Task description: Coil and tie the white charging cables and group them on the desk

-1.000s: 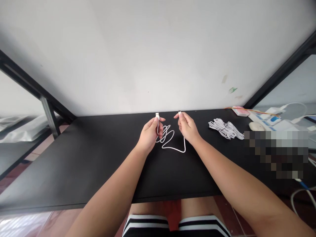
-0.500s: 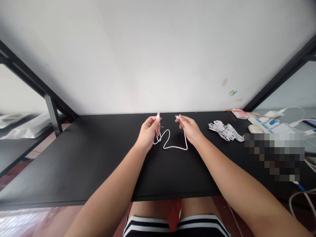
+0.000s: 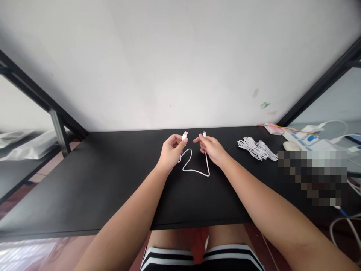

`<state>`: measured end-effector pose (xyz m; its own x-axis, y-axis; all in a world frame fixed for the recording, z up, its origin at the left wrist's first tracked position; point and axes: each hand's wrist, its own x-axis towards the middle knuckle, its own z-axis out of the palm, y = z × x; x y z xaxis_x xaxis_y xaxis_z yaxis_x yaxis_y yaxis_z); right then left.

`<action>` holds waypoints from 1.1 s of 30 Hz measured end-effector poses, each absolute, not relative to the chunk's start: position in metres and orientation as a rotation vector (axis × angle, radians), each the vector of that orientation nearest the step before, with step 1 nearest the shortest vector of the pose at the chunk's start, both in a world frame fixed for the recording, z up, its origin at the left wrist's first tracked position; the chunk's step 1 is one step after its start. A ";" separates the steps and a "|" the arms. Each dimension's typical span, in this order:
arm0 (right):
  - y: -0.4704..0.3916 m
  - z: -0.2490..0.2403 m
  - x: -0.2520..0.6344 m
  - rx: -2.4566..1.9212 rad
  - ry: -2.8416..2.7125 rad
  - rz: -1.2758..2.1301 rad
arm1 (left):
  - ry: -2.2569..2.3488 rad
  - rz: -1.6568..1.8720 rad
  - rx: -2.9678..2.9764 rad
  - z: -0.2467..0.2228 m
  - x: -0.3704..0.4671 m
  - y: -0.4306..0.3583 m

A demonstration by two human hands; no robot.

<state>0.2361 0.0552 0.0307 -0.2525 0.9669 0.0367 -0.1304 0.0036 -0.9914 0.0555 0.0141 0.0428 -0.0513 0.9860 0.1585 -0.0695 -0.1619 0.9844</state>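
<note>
My left hand [image 3: 170, 152] is closed on one end of a white cable [image 3: 194, 171], pinching its wide plug [image 3: 184, 135], which points up. Across a short gap, my right hand [image 3: 213, 149] pinches the other end, with its smaller plug [image 3: 204, 133] upright above the fingertips. Between both hands the cable hangs in a loose curve over the black table [image 3: 118, 180]. A tied bundle of white cable [image 3: 257, 148] lies to the right of my right hand.
At the right sit a white mouse [image 3: 291, 146], a pink and white box [image 3: 274, 129], and a power strip [image 3: 300, 139] with chargers and cords. A pixelated patch covers things nearer the front. The wall rises behind the table.
My right hand has turned its plug from pointing left to pointing up. The left plug has tilted and moved slightly right. The cable's curve has shifted a little.
</note>
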 end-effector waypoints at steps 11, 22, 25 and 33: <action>0.051 0.049 0.237 -0.891 -1.212 1.557 | 1.137 1.366 1.294 0.043 0.056 0.015; 0.060 0.024 0.235 -1.039 -1.507 1.107 | 1.194 1.334 1.361 0.042 0.056 0.015; 0.058 0.027 0.236 -1.075 -1.638 0.939 | 1.253 1.363 1.430 0.039 0.055 0.016; 0.057 0.027 0.236 -1.146 -1.713 0.827 | 1.371 1.387 1.505 0.038 0.052 0.016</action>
<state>0.2364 0.0574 0.0270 -0.1777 0.9354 0.3056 0.3423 0.3499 -0.8720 0.0524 0.0163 0.0384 -0.1149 0.9580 0.2628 0.2514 -0.2279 0.9407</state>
